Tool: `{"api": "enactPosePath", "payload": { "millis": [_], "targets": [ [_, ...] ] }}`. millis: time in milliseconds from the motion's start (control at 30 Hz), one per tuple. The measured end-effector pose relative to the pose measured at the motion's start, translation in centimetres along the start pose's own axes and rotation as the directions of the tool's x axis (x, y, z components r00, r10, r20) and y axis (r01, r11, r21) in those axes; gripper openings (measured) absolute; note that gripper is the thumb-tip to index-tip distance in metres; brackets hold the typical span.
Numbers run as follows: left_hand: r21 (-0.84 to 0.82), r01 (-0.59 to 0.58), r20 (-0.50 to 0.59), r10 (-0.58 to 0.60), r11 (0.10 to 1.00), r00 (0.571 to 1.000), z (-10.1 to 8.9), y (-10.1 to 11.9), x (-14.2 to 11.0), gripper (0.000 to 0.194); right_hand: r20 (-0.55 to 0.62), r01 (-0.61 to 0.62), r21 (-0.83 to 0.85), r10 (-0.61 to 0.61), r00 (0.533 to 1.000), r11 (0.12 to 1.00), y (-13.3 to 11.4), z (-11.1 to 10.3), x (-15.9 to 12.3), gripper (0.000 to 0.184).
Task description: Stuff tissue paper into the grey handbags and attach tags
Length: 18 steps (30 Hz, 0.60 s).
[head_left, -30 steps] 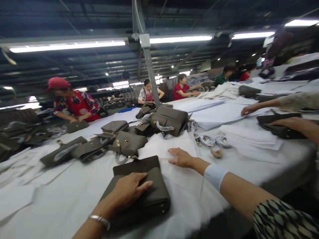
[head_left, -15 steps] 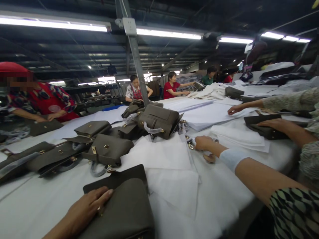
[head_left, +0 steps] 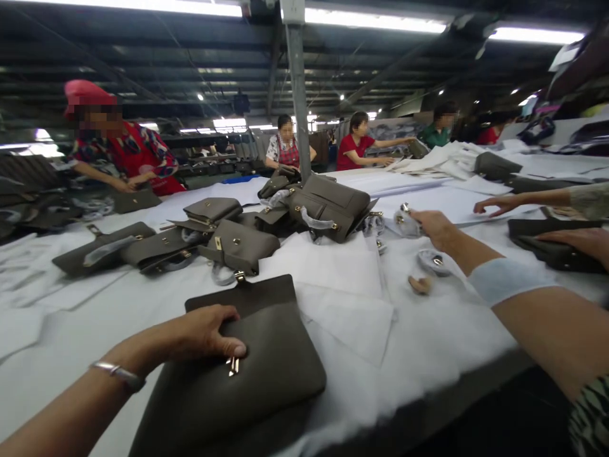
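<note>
A dark olive handbag point(head_left: 280, 362) lies in front of me, its flap folded back away from me. My left hand point(head_left: 204, 333) grips it near the top of the front, thumb just above the gold clasp point(head_left: 233, 366). Where its other fingertips rest is partly hidden. My right hand point(head_left: 435, 230) is raised over the table at the right, closed on a plastic-wrapped strap with gold metal fittings point(head_left: 406, 220). Below it lies another plastic-wrapped strap point(head_left: 434, 261) and a small tan piece point(head_left: 419, 284).
Several olive handbags with wrapped handles lie across the table, one on a pile point(head_left: 333, 203). White paper sheets point(head_left: 328, 270) lie beside my bag. A metal post point(head_left: 299, 101) rises behind. At right, a co-worker's hand point(head_left: 575, 240) rests on a dark bag point(head_left: 537, 241). Others work opposite.
My right hand has lifted a wrapped strap off the table. My left hand has shifted on the handbag, whose flap and clasp now show more fully. The camera view has turned left and down.
</note>
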<state>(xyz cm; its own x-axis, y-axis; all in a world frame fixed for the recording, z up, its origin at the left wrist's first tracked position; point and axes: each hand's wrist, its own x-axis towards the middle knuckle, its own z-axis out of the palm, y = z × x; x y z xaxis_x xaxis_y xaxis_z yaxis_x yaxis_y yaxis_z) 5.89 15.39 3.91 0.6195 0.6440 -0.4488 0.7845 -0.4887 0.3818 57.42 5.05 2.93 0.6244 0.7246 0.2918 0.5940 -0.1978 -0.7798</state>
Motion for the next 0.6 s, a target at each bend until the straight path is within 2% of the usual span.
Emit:
{"api": "enactPosePath", "payload": {
  "millis": [67,133,200,267,300,333,367,400,467,500,533,567,600],
  "targets": [
    [-0.094,-0.031,0.053,0.036,0.995,0.998,0.1,-0.4,-1.0,0.066,-0.01,0.001,0.162,0.001,1.0,0.987,-2.0,-0.5,-2.5,0.039],
    [-0.104,-0.05,0.062,0.057,0.993,0.996,0.4,-0.8,-1.7,0.061,0.05,-0.005,0.358,-0.014,0.999,0.934,-4.1,0.2,-6.5,0.034],
    [0.0,-0.032,-0.008,0.032,0.999,0.999,1.1,-1.2,-2.1,0.061,0.214,-0.135,0.662,-0.013,0.977,0.737,-5.8,1.8,-12.0,0.031],
    [0.111,-0.014,-0.089,0.025,0.994,0.996,2.0,-1.3,-2.3,0.062,0.398,-0.301,0.758,-0.044,0.917,0.579,-6.7,3.8,-18.2,0.028],
    [0.139,-0.013,-0.119,0.03,0.99,0.992,2.5,-1.4,-2.5,0.062,0.519,-0.404,0.749,-0.085,0.85,0.525,-6.8,4.8,-21.3,0.028],
    [0.15,-0.014,-0.142,0.036,0.989,0.989,2.8,-1.3,-2.7,0.061,0.643,-0.517,0.711,-0.143,0.752,0.478,-6.8,5.8,-24.1,0.03],
    [0.152,-0.012,-0.166,0.038,0.988,0.985,3.0,-1.2,-3.0,0.061,0.748,-0.622,0.647,-0.207,0.631,0.442,-6.7,6.7,-26.7,0.03],
    [0.15,-0.007,-0.195,0.037,0.989,0.98,3.1,-0.9,-3.4,0.06,0.811,-0.699,0.584,-0.27,0.518,0.412,-6.5,7.6,-28.8,0.03],
    [0.163,-0.004,-0.267,0.048,0.987,0.962,2.7,-0.3,-4.4,0.059,0.868,-0.772,0.485,-0.335,0.367,0.411,-6.5,9.2,-31.6,0.03],
    [0.198,-0.009,-0.312,0.072,0.98,0.947,2.4,0.1,-4.9,0.058,0.878,-0.778,0.457,-0.356,0.319,0.431,-6.7,9.9,-32.4,0.031],
    [0.255,-0.014,-0.368,0.11,0.967,0.923,2.1,0.5,-5.3,0.058,0.883,-0.77,0.445,-0.369,0.291,0.457,-6.9,10.5,-32.7,0.033],
    [0.327,-0.01,-0.429,0.158,0.945,0.89,1.9,0.8,-5.7,0.058,0.882,-0.757,0.445,-0.379,0.279,0.479,-7.2,11.1,-32.8,0.034],
    [0.399,0.004,-0.48,0.205,0.917,0.853,2.0,1.1,-5.9,0.059,0.879,-0.746,0.455,-0.381,0.287,0.486,-7.6,11.5,-32.6,0.036]
  ]
}}
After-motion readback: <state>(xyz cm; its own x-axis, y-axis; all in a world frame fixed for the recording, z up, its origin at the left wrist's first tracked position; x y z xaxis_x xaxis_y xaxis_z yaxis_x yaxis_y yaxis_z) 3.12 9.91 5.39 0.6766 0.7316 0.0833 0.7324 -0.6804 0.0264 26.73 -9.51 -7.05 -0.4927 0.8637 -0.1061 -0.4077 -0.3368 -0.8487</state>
